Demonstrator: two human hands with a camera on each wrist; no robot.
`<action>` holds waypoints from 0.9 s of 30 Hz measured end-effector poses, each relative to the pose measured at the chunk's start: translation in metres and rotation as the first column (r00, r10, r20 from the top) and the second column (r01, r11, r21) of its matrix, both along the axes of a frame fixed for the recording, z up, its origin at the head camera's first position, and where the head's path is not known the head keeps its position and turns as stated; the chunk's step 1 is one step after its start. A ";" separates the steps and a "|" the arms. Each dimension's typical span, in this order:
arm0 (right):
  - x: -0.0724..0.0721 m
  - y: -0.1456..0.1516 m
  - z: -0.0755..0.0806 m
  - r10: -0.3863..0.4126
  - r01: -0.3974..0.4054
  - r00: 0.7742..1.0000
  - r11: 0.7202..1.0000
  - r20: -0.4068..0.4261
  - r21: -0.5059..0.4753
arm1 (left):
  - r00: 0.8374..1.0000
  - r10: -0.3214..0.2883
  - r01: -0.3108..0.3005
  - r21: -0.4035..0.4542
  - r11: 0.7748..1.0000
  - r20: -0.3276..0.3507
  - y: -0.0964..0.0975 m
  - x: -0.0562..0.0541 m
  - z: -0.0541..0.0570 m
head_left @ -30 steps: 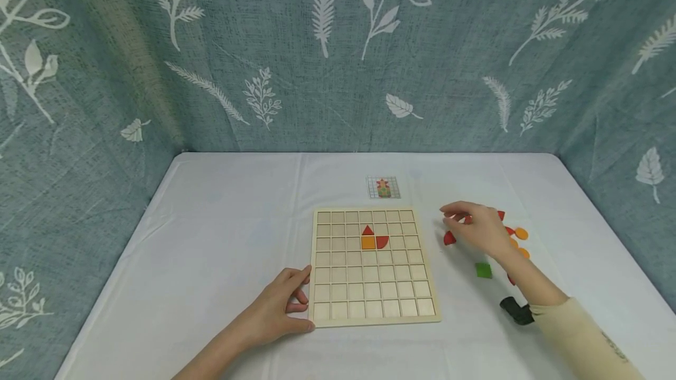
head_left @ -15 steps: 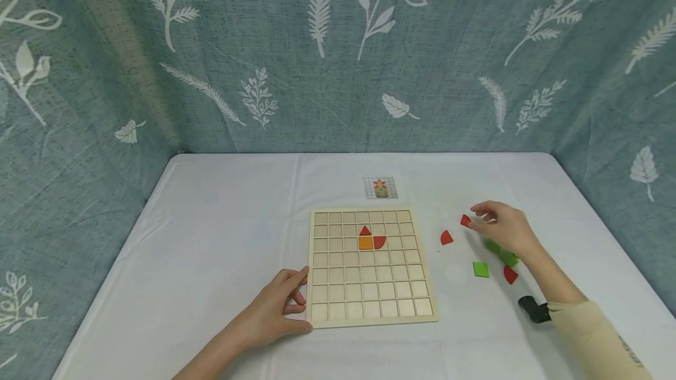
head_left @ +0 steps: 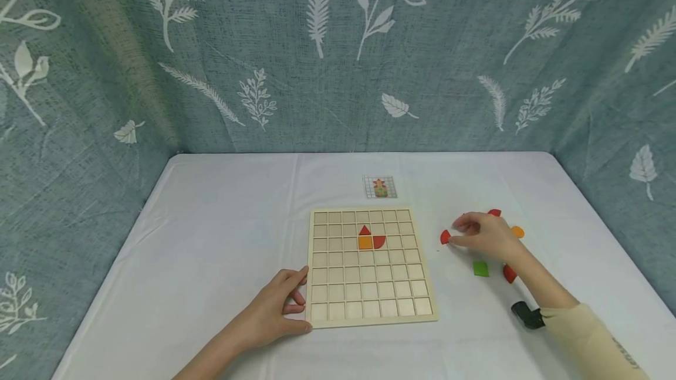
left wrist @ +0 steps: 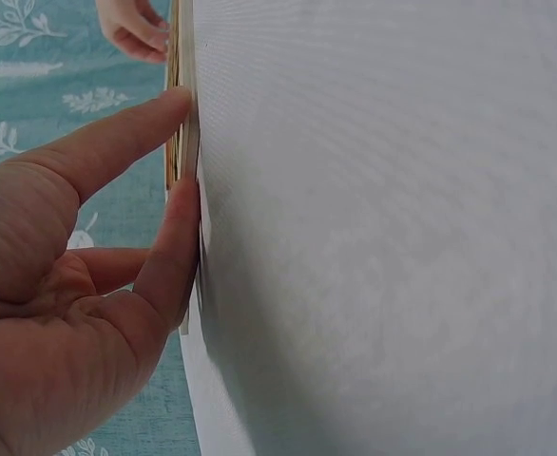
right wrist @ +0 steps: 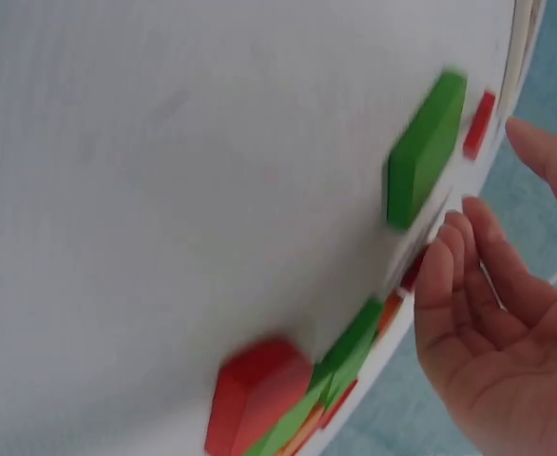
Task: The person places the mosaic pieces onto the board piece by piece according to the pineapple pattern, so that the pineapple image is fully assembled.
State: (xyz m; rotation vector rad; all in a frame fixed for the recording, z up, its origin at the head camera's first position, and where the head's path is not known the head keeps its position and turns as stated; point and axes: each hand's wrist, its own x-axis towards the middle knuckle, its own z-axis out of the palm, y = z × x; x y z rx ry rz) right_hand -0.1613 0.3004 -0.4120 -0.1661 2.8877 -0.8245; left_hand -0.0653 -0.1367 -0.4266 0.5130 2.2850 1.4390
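A wooden grid board (head_left: 338,292) lies on the table, with a red triangle (head_left: 365,230), an orange square (head_left: 365,243) and a red quarter-circle (head_left: 379,242) in its cells. My left hand (head_left: 269,312) touches the board's left edge, fingers and thumb fairly straight; the left wrist view shows them against its side. Right of the board, my right hand (head_left: 486,236) hovers with thumb and fingers apart. Close to its thumb tip lies another red quarter-circle tile (head_left: 445,237). Between the fingers no tile shows in the right wrist view.
A green square tile (head_left: 480,268), a red tile (head_left: 509,274) and an orange round tile (head_left: 517,231) lie around the right forearm. Behind the board is a small pattern card (head_left: 380,187). A black device (head_left: 527,315) sits at the right wrist. A leaf-patterned curtain (head_left: 338,92) hangs behind.
My right hand first drew back to the right over the tiles, then came left again toward the nearest red quarter-circle tile. My left hand has stayed at the board's edge.
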 end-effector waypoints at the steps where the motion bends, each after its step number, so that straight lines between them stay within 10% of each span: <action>1: 0.001 -0.002 -0.001 -0.001 0.001 1.000 1.000 0.008 0.003 | 1.000 -0.003 0.003 0.009 1.000 -0.001 0.000 0.000 0.000; 27: 0.000 -0.012 -0.003 0.013 -0.013 0.999 1.000 -0.030 0.005 | 1.000 -0.001 0.001 -0.032 0.999 0.002 0.000 -0.004 -0.001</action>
